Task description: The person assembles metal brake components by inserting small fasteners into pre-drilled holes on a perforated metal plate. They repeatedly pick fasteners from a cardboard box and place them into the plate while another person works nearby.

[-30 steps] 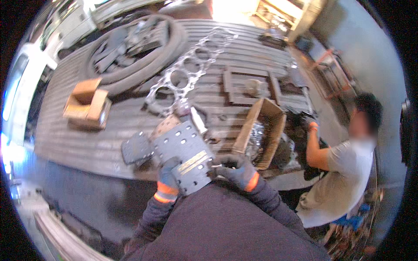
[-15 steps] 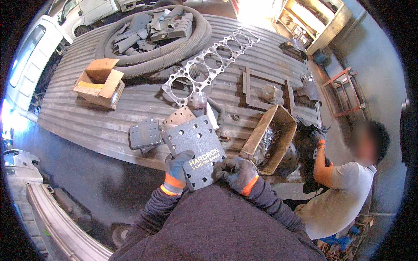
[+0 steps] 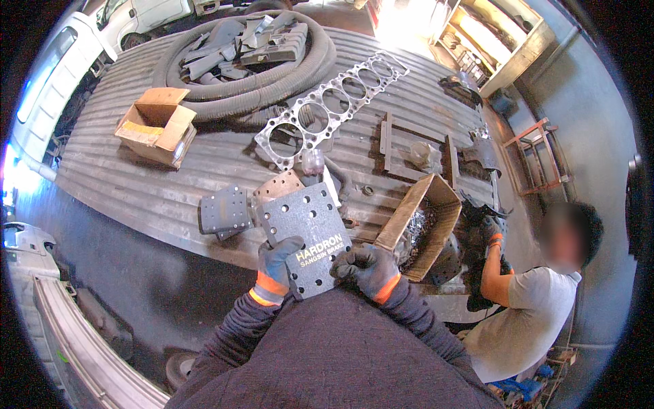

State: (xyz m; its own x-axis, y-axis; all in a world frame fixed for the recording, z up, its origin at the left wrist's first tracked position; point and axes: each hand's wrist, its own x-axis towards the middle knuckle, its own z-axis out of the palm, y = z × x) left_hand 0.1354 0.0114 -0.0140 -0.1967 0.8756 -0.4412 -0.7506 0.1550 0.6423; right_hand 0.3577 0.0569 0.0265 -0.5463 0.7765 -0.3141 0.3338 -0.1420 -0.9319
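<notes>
In front of my chest I hold a dark grey brake lining, a slightly curved rectangular plate with several drilled holes and pale printing. My left hand, in a grey glove with an orange cuff, grips its lower left edge, thumb on the face. My right hand, gloved alike, is at the lower right edge with fingers pinched together. Whatever they pinch is too small to make out. Beyond the lining lie a brownish lining and more grey linings. An open carton of small metal pieces stands right of my right hand.
The corrugated metal bench carries a long cylinder head gasket, a coiled grey hose, a small open carton and a metal frame. Close on my right, a co-worker with gloved hands works at the bench edge.
My view has shifted slightly. Both hands and the brake lining keep nearly the same pose. The co-worker's head and arms have moved a little.
</notes>
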